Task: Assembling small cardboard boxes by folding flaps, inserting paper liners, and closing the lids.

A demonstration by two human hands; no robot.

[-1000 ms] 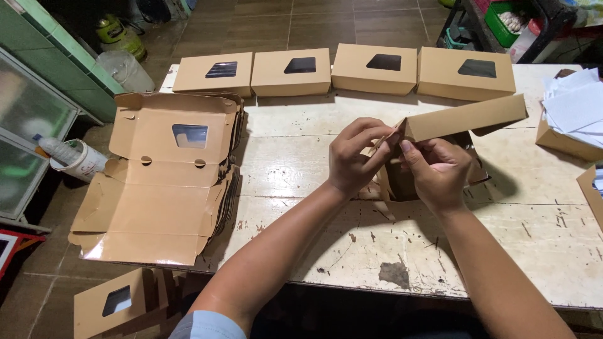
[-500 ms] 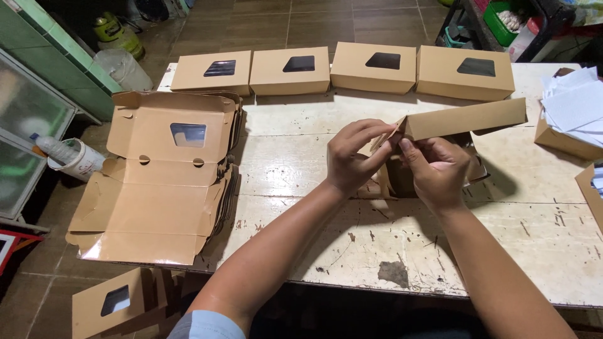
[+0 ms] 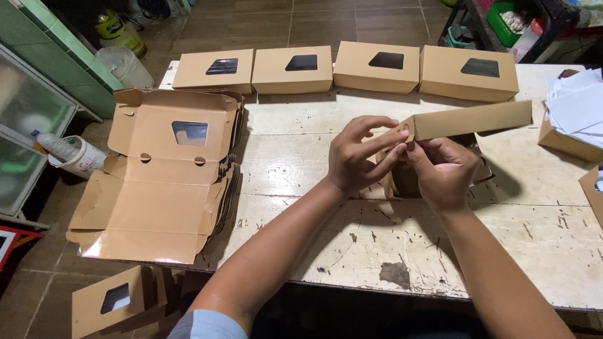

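A brown cardboard box (image 3: 468,120), partly folded, is lifted a little above the worn white table (image 3: 352,238). My left hand (image 3: 363,157) pinches the left end of its raised flap with thumb and fingers. My right hand (image 3: 443,171) grips the same corner from below and the right, its fingers curled on the card. The box's lower body is mostly hidden behind both hands.
Several finished windowed boxes (image 3: 375,68) stand in a row along the table's far edge. A stack of flat unfolded box blanks (image 3: 164,179) overhangs the table's left side. White papers (image 3: 575,107) lie at the right. A flat box (image 3: 116,301) and plastic bottles (image 3: 70,154) are on the floor.
My fingers have shifted slightly on the flap's corner, and the long flap has tilted a little. The box stays in the same spot.
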